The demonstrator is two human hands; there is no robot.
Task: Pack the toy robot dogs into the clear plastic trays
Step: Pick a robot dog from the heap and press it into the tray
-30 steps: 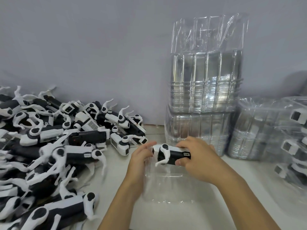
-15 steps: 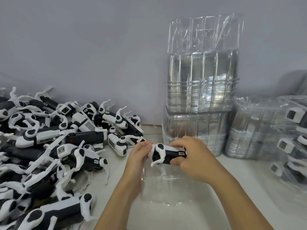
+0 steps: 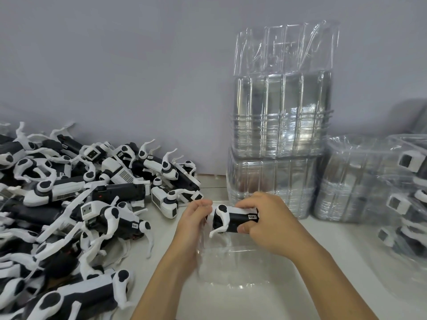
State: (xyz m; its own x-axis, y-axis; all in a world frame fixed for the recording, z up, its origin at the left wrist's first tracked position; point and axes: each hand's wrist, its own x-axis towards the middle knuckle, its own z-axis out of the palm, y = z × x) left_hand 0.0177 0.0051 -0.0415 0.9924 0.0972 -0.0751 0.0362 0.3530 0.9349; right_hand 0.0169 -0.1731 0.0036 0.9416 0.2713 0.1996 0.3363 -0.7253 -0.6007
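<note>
The person holds one toy robot dog (image 3: 233, 218) just above the far end of an open clear plastic tray (image 3: 245, 269), a little below the centre of the frame. To do this step well, the dog should probably go down level, with its body in line with the moulded cavity, and the loose white leg that hangs at its left end should be folded in first — otherwise it may catch on the thin rim. The tray is light and flexible, so it likely needs a steadying hand while the dog is pressed in. The right hand (image 3: 268, 225) pinches the dog's body, fingers on top and thumb underneath. The left hand (image 3: 193, 220) has its fingers curled at the dog's left end and the tray's edge; which of them it holds cannot be told. The dog has a black body with a white upper shell, white legs with round black joints, and a small white label on its side — the text is too small to read.
</note>
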